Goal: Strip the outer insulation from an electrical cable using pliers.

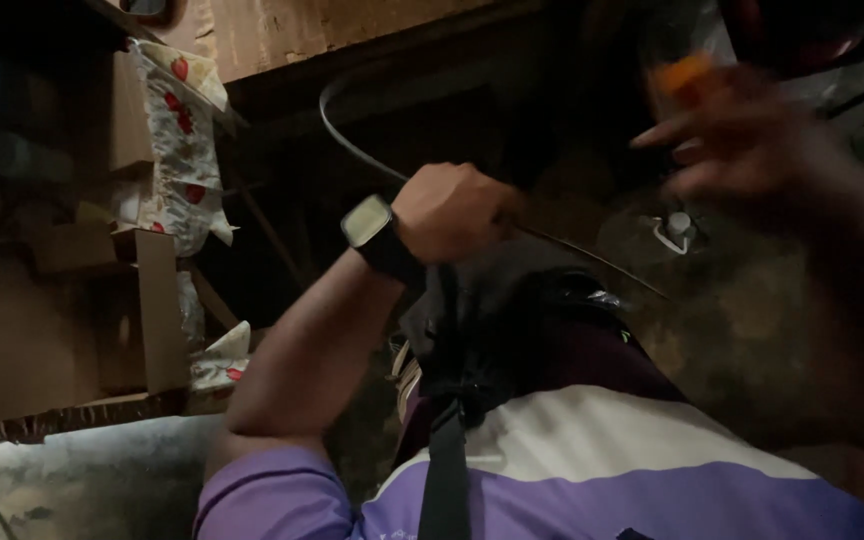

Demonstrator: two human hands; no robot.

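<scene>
Left hand (457, 210) fisted on cable (352, 150)

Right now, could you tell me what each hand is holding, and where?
The left hand is fisted around a thin dark cable partway along it. The blurred right hand pinches something orange; where cannot be told.

The shirt (592, 470) is purple and white — its strap (445, 470) black. The cloth (184, 130) is pale, patterned with red strawberries. The cable (352, 150) is grey — the watch (380, 232) black.
</scene>
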